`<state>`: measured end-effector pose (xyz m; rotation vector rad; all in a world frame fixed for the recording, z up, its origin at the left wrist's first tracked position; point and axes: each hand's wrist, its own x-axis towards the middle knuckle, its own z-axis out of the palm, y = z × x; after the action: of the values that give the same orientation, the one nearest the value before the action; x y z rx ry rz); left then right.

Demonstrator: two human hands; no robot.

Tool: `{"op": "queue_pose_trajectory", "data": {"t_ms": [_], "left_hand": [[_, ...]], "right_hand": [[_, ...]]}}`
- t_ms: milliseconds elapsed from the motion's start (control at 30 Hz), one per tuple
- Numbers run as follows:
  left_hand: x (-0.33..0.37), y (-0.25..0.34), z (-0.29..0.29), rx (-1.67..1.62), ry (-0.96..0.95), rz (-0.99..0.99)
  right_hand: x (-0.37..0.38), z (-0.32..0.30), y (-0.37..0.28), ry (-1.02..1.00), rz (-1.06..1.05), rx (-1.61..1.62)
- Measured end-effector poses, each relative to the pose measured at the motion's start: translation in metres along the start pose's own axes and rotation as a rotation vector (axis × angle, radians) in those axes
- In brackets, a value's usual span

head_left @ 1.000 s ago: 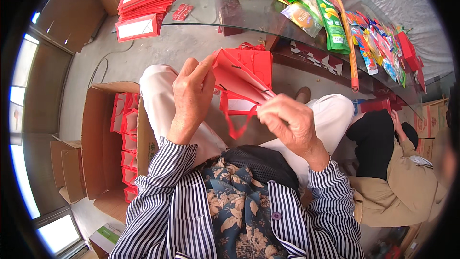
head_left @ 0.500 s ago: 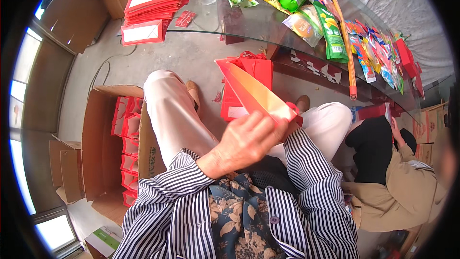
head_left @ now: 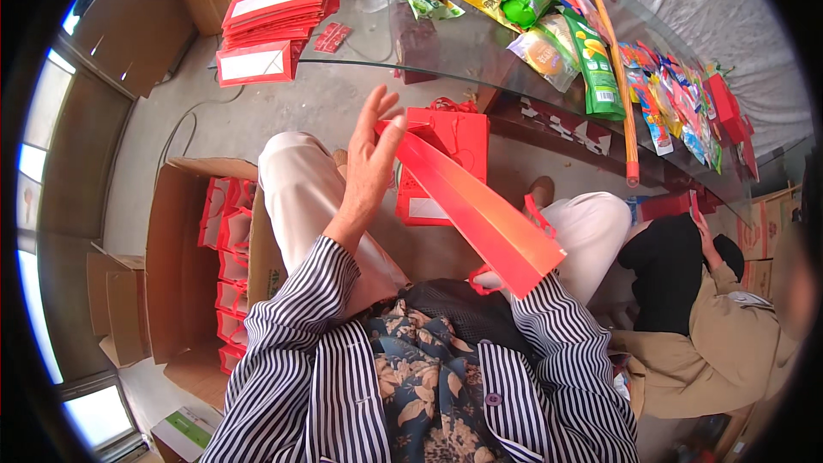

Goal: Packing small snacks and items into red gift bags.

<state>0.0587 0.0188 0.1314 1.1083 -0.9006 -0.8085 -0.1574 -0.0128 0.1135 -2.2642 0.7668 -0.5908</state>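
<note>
A red paper gift bag (head_left: pixel 480 214) with ribbon handles lies slantwise above my lap. One of its long sides faces up, and its inner faces look orange. My left hand (head_left: pixel 367 167) is raised at the bag's far left end, fingers spread and thumb beside the corner, gripping nothing. My right sleeve runs up to the bag's near right end. The right hand itself is hidden behind the bag, so its fingers do not show. Beyond, between my feet, more red gift bags (head_left: pixel 467 141) stand on the floor.
A glass table (head_left: pixel 454 60) ahead bears stacked flat red bags (head_left: pixel 283 0), snack packets (head_left: pixel 596 64) and a long orange stick (head_left: pixel 615 77). To my left stands a cardboard box (head_left: pixel 176 266) with several red bags inside. Another person (head_left: pixel 711 317) sits at the right.
My left hand has left the bag's near end and moved forward and left, its fingers opening out. The bag has turned, and its near end has shifted right and toward me.
</note>
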Motion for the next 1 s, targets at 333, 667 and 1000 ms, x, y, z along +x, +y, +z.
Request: {"op": "queue_pose_trajectory", "data": {"t_ms": [333, 667, 1000], "left_hand": [[-0.027, -0.016, 0.006, -0.076, -0.097, -0.124], [-0.007, -0.017, -0.034, -0.061, -0.199, -0.574], [-0.010, -0.042, -0.032, -0.531, -0.089, -0.671]], "right_hand": [[-0.012, -0.012, 0.003, 0.031, -0.053, -0.074], [-0.032, -0.032, -0.005, 0.091, -0.086, -0.158], [-0.047, -0.062, -0.021, 0.165, -0.125, -0.265]]}}
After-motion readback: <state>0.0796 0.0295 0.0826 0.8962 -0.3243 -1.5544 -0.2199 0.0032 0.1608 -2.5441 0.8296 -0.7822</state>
